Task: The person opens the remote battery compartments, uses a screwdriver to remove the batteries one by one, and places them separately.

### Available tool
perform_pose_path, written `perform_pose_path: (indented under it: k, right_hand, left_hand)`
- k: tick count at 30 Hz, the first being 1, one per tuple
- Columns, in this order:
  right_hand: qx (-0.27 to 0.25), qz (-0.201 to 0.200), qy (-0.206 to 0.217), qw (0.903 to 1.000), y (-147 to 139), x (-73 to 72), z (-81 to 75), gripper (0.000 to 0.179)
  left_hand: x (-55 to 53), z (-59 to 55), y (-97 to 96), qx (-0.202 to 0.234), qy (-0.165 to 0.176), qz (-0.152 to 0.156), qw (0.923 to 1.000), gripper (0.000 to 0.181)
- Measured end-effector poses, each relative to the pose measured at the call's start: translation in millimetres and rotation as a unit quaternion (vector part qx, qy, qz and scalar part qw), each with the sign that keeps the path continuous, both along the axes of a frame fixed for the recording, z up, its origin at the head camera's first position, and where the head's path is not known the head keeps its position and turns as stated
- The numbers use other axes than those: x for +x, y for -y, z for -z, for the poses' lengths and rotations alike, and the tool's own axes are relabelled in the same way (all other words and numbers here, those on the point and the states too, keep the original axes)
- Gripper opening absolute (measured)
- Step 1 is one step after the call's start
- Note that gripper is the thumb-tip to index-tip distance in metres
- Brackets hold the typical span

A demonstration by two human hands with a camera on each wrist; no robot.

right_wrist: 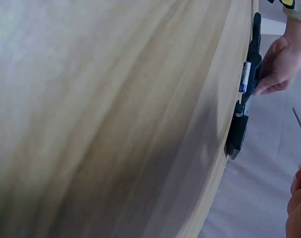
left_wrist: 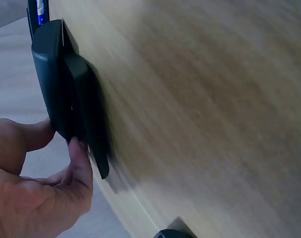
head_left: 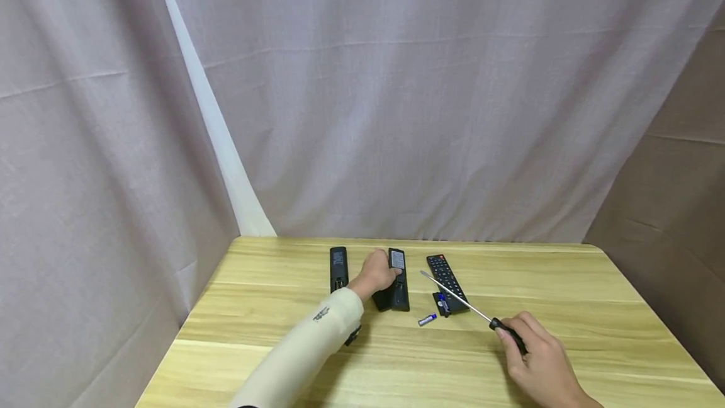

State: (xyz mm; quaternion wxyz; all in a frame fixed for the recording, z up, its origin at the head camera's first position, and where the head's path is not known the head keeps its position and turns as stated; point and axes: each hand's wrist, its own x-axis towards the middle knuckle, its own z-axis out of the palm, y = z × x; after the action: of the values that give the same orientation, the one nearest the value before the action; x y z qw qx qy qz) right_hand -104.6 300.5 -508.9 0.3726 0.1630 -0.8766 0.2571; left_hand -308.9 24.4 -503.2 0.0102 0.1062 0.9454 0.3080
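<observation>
My left hand [head_left: 375, 272] pinches a black remote control [head_left: 399, 294] between thumb and fingers, its labelled back facing up. A second black remote [head_left: 382, 300] lies beside and partly under it; the left wrist view shows the held remote [left_wrist: 47, 74] overlapping this other remote [left_wrist: 86, 94]. In my right hand [head_left: 538, 357] is a screwdriver [head_left: 508, 334], gripped by its black handle. Its metal shaft points up and left, crossing in the head view a face-up remote [head_left: 443, 274] with rows of buttons.
By the face-up remote's lower end lies a small black piece [head_left: 438, 303] with a blue battery on it. A loose battery [head_left: 427, 320] lies nearer on the wooden table [head_left: 430, 370]. Farther left is another remote [head_left: 338, 260], partly behind my sleeve. Curtains [head_left: 408, 112] hang behind.
</observation>
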Motion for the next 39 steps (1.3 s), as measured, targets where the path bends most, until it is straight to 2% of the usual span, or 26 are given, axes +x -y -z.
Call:
perform_pose_path:
  k: [8,15,20,27,30,32,35,37,39]
  right_hand:
    - [-0.003,0.004,0.011,0.9999,4.7,1.4,-0.2,0.027]
    - [-0.003,0.008,0.009,0.9999,5.2,0.8,0.4,0.026]
    - [-0.003,0.007,0.011,0.9999,4.5,0.2,1.2,0.027]
    - [0.004,0.015,0.018,0.9997,4.3,-0.4,-0.8,0.026]
    - [0.007,0.015,0.015,0.9997,3.4,-1.7,-2.1,0.026]
    - [0.008,0.014,0.011,0.9998,2.4,-2.5,-2.5,0.027]
    - [0.006,0.012,0.010,0.9999,1.8,-2.9,-3.5,0.028]
    - [0.005,0.011,0.012,0.9998,1.9,-2.9,-4.2,0.028]
    - [0.003,0.011,0.016,0.9998,2.3,-2.7,-4.6,0.027]
  left_hand:
    - [12.5,0.4,4.3,-0.044,-0.002,0.012,0.9989,0.033]
    - [20.3,-0.6,3.7,-0.058,0.007,0.013,0.9982,0.045]
    - [18.7,-0.4,3.7,-0.070,0.006,0.006,0.9975,0.053]
    - [17.6,-2.0,8.3,-0.050,0.053,0.011,0.9972,0.052]
    - [16.9,-4.3,10.0,-0.056,0.064,0.019,0.9962,0.052]
    - [2.3,10.4,9.7,-0.076,0.070,0.023,0.9944,0.058]
    - [-1.1,11.7,8.4,-0.088,0.072,0.022,0.9933,0.064]
    - [-1.8,11.3,7.1,-0.096,0.067,0.019,0.9929,0.063]
    - [12.0,-4.6,6.8,-0.094,0.059,0.015,0.9937,0.057]
